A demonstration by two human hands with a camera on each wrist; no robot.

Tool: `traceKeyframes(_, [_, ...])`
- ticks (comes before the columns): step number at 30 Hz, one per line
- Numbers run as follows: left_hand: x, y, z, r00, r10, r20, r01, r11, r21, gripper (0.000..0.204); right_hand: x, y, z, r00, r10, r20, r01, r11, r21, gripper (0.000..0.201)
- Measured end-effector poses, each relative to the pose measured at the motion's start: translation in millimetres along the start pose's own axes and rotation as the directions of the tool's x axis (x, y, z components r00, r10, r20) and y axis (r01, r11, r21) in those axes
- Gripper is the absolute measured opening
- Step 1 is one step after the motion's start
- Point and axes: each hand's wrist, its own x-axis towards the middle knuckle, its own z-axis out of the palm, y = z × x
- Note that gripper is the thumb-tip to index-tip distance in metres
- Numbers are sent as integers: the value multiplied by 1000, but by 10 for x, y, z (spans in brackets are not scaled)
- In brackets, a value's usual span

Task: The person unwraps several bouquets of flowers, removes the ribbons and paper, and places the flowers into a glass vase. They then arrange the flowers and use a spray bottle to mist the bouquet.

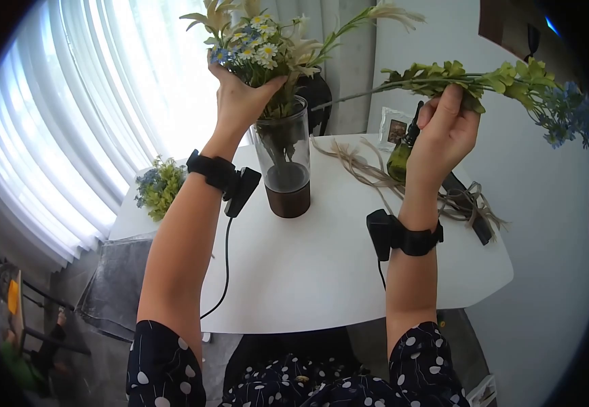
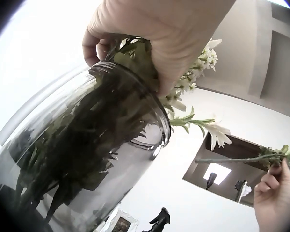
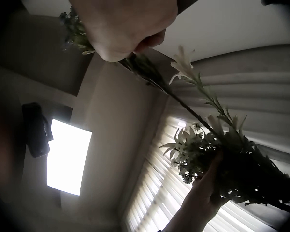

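A clear glass vase (image 1: 282,146) with a dark base stands on the white table, stems and leaves inside it. My left hand (image 1: 241,98) grips the bouquet (image 1: 260,44) of white and blue flowers at the vase mouth, thumb on one side and fingers on the other. In my right hand (image 1: 446,132) a long stem (image 1: 403,83) with green leaves and blue flowers is pinched, lying nearly level, its bare end pointing toward the bouquet. The left wrist view shows the left hand (image 2: 154,38) over the glass rim (image 2: 140,82).
Another blue and green bunch (image 1: 162,188) lies on the table's left side. Raffia strands (image 1: 355,166), a green bottle (image 1: 398,163), a small framed picture (image 1: 396,129) and a dark strip (image 1: 467,207) are at the right. Behind stands a dark vase (image 1: 316,102); curtains hang at the left.
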Motion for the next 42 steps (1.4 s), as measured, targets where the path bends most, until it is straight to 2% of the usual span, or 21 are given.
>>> traceKeyframes(1, [0, 13, -7, 1000, 2, 1, -2, 1000, -1, 107, 56, 49, 50, 1000, -1, -2, 1, 1000, -1, 22])
traceKeyframes(3, [-15, 31, -30, 1000, 4, 12, -4, 1000, -1, 100, 177, 158, 171, 985, -142, 94, 144, 989, -16, 17])
traceKeyframes(5, [1, 1, -41, 1000, 14, 12, -14, 1000, -1, 99, 233, 269, 320, 963, -168, 209, 181, 982, -48, 19])
traceKeyframes(6, [7, -15, -44, 1000, 23, 12, -23, 1000, 0, 98, 260, 331, 363, 955, -132, 265, 156, 985, -74, 22])
traceKeyframes(7, [7, -32, -43, 1000, 23, 9, -23, 1000, -2, 98, 271, 388, 412, 955, -133, 267, 158, 985, -73, 22])
traceKeyframes(9, [6, -30, -47, 999, 32, -11, -32, 999, 11, 94, 268, 423, 535, 890, -150, 431, 247, 952, -179, 23])
traceKeyframes(10, [11, -32, -52, 999, 31, -14, -30, 999, 10, 94, 238, 417, 565, 893, -66, 446, 201, 944, -263, 24])
traceKeyframes(13, [6, -38, -66, 1000, 17, 13, -17, 1000, -19, 92, 186, 489, 660, 858, -101, 504, 277, 917, -288, 23])
traceKeyframes(15, [18, -53, -61, 1000, 12, 26, -11, 998, -66, 90, 149, 511, 684, 858, -48, 511, 241, 916, -319, 25])
traceKeyframes(17, [22, -54, -62, 1000, 15, 16, -14, 998, -63, 90, 95, 564, 687, 819, 61, 570, 211, 893, -399, 26])
traceKeyframes(18, [14, -55, -64, 1000, 18, 9, -18, 998, -59, 90, 60, 588, 681, 817, 65, 573, 210, 892, -400, 26])
traceKeyframes(20, [18, -78, -52, 1000, 26, 3, -26, 998, -58, 90, -19, 635, 656, 768, 151, 622, 229, 843, -486, 27])
traceKeyframes(21, [23, -86, -46, 999, 40, -5, -40, 998, -57, 90, -56, 661, 637, 766, 153, 624, 228, 843, -487, 27])
traceKeyframes(23, [25, -89, -44, 999, 39, -6, -39, 998, -46, 90, -128, 697, 591, 697, 284, 659, 236, 777, -584, 27])
traceKeyframes(26, [11, -56, -60, 1000, 20, 7, -20, 999, -41, 90, -237, 687, 520, 646, 358, 674, 223, 757, -615, 26])
traceKeyframes(27, [4, -49, -64, 1000, 3, 20, -2, 999, -47, 90, -267, 721, 506, 643, 361, 675, 223, 755, -616, 26])
traceKeyframes(29, [19, -78, -42, 1000, 12, 16, -12, 999, -40, 90, -320, 770, 487, 680, 325, 658, 119, 836, -536, 24])
traceKeyframes(35, [24, -116, -21, 999, 51, -4, -52, 997, -54, 91, -351, 748, 499, 740, 282, 610, 100, 851, -515, 21])
traceKeyframes(37, [25, -152, -15, 997, 70, -21, -70, 997, -41, 92, -375, 720, 486, 720, 323, 614, 102, 827, -554, 22])
traceKeyframes(40, [7, -90, -38, 1000, -7, 21, 7, 999, -32, 93, -409, 753, 470, 695, 356, 624, 112, 804, -584, 22])
traceKeyframes(42, [2, -85, -28, 999, 36, -1, -36, 999, -4, 92, -414, 782, 462, 689, 351, 634, 120, 808, -577, 22])
